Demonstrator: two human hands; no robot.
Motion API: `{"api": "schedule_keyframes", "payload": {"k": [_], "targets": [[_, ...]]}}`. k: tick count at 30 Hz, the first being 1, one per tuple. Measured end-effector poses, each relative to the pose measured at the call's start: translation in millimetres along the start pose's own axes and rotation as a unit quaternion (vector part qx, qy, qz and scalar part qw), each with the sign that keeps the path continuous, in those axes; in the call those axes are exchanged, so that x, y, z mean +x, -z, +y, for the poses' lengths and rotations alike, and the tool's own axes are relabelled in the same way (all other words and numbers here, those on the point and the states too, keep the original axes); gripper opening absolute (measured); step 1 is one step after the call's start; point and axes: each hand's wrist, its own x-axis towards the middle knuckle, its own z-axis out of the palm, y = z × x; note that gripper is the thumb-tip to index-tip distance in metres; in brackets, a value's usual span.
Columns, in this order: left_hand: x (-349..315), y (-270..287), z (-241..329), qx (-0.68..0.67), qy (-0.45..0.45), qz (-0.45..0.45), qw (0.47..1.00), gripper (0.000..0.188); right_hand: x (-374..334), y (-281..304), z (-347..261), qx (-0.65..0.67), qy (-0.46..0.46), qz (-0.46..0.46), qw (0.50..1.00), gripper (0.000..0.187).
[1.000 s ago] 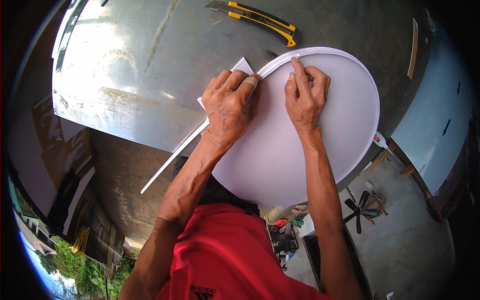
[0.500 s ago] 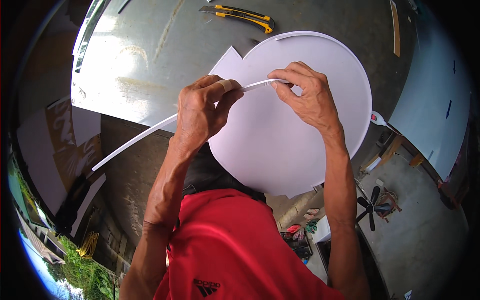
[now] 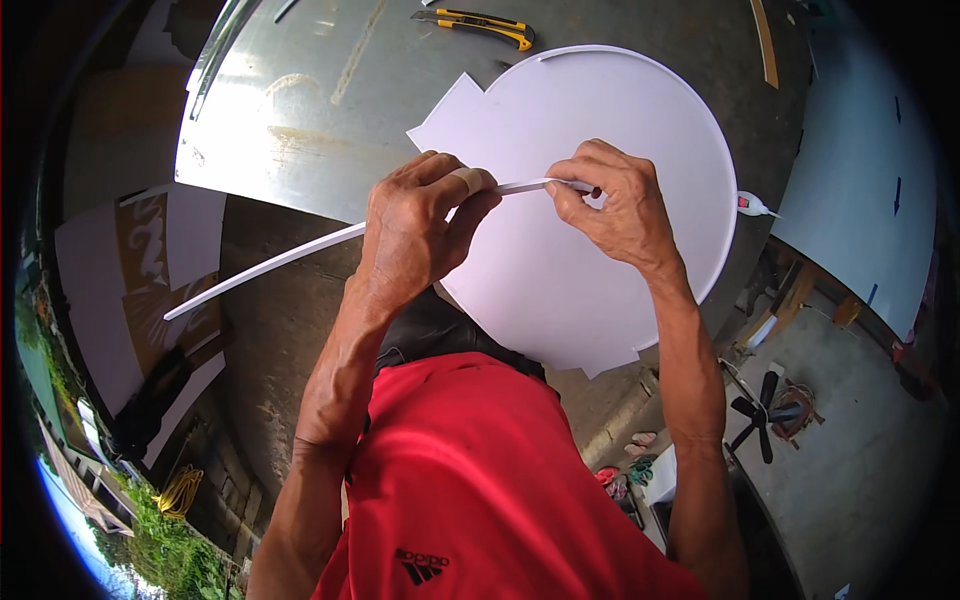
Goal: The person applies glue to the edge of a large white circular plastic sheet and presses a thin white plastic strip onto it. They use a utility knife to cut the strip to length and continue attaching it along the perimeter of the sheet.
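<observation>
A long, thin white strip (image 3: 270, 258) runs through both hands above a large round white board. My left hand (image 3: 420, 210) is closed on its middle part, and a tan bandage wraps one finger. The strip's long free end slopes down to the left, past the table edge. Between thumb and fingers, my right hand (image 3: 612, 200) pinches the strip close to its other end. Beneath lies the white board (image 3: 590, 290), with a thin raised rim along its far and right edge and a pointed tab at its upper left.
A yellow and black utility knife (image 3: 480, 27) lies beyond the board on the grey metal table (image 3: 330, 130). A small white bottle with a nozzle (image 3: 752, 204) is right of the board. Farther right stand a pale blue panel (image 3: 860, 180) and, on the floor, a black-bladed fan (image 3: 762, 415).
The view has shifted a little, so the board and knife sit higher in the picture. My right hand's fingers have curled more around the strip's end. Both hands still hold it.
</observation>
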Motion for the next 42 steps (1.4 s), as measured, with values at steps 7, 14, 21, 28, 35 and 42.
{"api": "schedule_keyframes", "payload": {"k": [7,14,21,28,35,42], "targets": [[-7,34,10,-0.020,-0.095,0.043,0.994,0.018,-16,-4,-58,-0.055,0.051,0.093,0.993,0.019],[-7,82,5,-0.009,-0.175,0.037,0.984,0.026,-5,-10,-100,-0.084,0.086,0.092,0.989,0.026],[-7,107,3,-0.023,-0.194,0.051,0.979,0.024,3,-19,-125,-0.128,0.122,0.112,0.978,0.023],[-6,121,5,-0.014,-0.219,0.047,0.975,0.028,5,-19,-141,-0.144,0.139,0.119,0.972,0.024],[-7,119,13,-0.007,-0.219,0.067,0.973,0.027,2,-30,-146,-0.179,0.127,0.199,0.955,0.024],[-8,119,15,-0.027,-0.229,0.062,0.971,0.027,-3,-19,-146,-0.161,0.133,0.154,0.966,0.030]]}}
